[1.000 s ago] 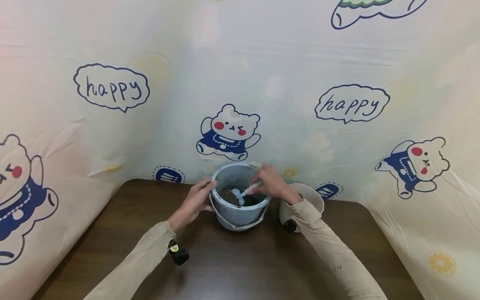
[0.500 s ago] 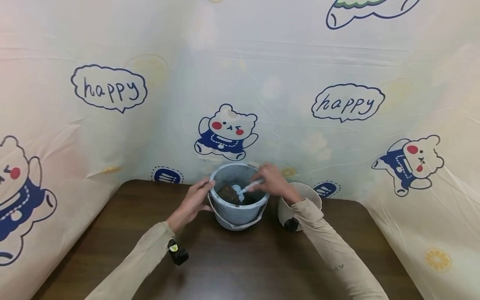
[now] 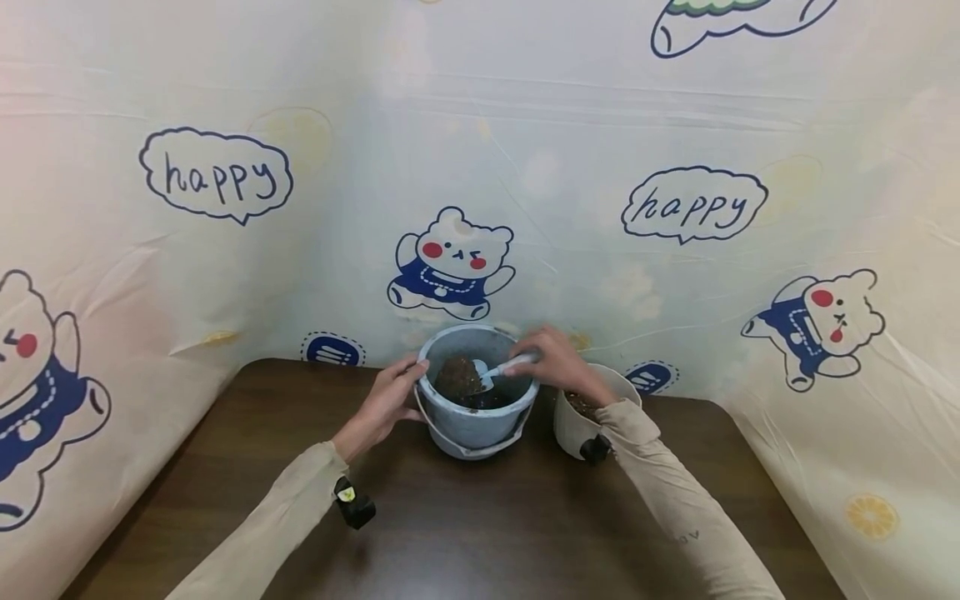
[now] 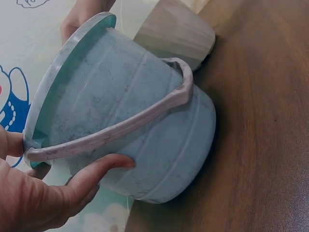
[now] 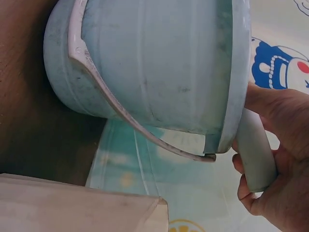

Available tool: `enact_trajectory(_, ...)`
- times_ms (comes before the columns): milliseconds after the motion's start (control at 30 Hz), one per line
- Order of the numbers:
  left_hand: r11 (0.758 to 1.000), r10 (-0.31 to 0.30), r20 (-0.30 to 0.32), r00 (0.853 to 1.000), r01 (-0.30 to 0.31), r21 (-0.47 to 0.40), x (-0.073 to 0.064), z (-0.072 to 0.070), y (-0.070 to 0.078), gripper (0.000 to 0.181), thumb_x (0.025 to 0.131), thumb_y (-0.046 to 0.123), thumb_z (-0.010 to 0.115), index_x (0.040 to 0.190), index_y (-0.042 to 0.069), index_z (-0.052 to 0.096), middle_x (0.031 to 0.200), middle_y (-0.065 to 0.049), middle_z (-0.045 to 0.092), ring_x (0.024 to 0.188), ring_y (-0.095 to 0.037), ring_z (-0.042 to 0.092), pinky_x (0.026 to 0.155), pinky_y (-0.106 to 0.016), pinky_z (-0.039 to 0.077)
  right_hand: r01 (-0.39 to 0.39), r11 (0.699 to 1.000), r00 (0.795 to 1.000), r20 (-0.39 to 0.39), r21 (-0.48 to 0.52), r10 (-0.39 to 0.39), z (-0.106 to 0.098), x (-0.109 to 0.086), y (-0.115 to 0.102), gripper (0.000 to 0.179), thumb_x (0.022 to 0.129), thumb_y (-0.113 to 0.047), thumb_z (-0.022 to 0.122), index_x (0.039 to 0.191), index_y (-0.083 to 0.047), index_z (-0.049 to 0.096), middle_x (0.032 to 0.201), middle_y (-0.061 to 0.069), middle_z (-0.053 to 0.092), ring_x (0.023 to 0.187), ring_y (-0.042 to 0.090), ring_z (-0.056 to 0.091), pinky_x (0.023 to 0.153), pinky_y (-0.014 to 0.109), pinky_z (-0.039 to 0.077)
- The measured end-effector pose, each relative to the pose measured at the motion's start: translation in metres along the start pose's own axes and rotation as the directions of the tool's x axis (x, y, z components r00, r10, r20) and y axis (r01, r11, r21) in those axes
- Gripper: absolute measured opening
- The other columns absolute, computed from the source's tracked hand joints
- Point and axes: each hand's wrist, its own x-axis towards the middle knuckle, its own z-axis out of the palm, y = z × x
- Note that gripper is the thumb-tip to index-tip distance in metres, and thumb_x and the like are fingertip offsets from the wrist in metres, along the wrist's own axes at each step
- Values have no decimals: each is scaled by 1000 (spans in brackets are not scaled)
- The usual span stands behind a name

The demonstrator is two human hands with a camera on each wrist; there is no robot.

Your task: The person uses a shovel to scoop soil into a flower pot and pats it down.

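Note:
A light blue bucket [image 3: 468, 437] stands on the table, its pale carrying handle [image 4: 120, 129] hanging down the near side. My left hand [image 3: 381, 408] grips its left rim; in the left wrist view the thumb [image 4: 104, 166] lies against the outer wall. Over the right rim, my right hand [image 3: 558, 362] holds a small blue garden trowel by its pale grip [image 5: 256, 154]. The trowel blade [image 3: 483, 375] is inside the bucket, against a brown clump of soil [image 3: 456, 379]. Darker soil lies lower down, partly hidden by the near rim.
A cream-coloured pot [image 3: 576, 429] containing brown soil stands close to the bucket's right, partly behind the right sleeve. The brown wooden table [image 3: 465, 533] ends at a printed cloth backdrop [image 3: 555, 200] just behind both containers. A black wrist camera [image 3: 354, 504] hangs at the left cuff.
My right hand has shifted a little right with the trowel. The blade and soil clump sit slightly higher, and more of the pot's soil shows. My left hand keeps its place on the bucket.

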Motion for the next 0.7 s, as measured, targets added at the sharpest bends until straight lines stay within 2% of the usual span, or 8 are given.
enact_trajectory(300, 1000, 0, -12, 1000, 0, -6, 0, 1, 0, 58, 111, 32, 51, 162, 7, 36, 166, -22, 29, 149, -43, 34, 91, -65, 58, 14, 1000, 1000, -2, 10, -14, -7, -5, 9, 22, 87, -20, 86, 102, -5, 81, 99, 6, 80, 94, 26, 69, 89, 47, 54)
enact_trajectory(533, 1000, -5, -12, 1000, 5, -9, 0, 0, 0, 59, 111, 33, 51, 162, 7, 36, 164, -22, 31, 147, -41, 36, 90, -61, 60, -46, 999, 999, -26, -20, 46, -11, -18, 7, 21, 91, -20, 82, 104, -3, 79, 104, 11, 77, 104, 33, 63, 96, 53, 48)
enact_trajectory(700, 1000, -12, -17, 1000, 12, 3, 3, 0, -1, 58, 111, 33, 51, 161, 7, 37, 165, -21, 31, 148, -41, 35, 91, -62, 59, -43, 998, 997, -66, -37, 41, -13, -27, 9, 20, 90, -20, 82, 104, -5, 78, 104, 11, 76, 104, 34, 62, 94, 53, 47)
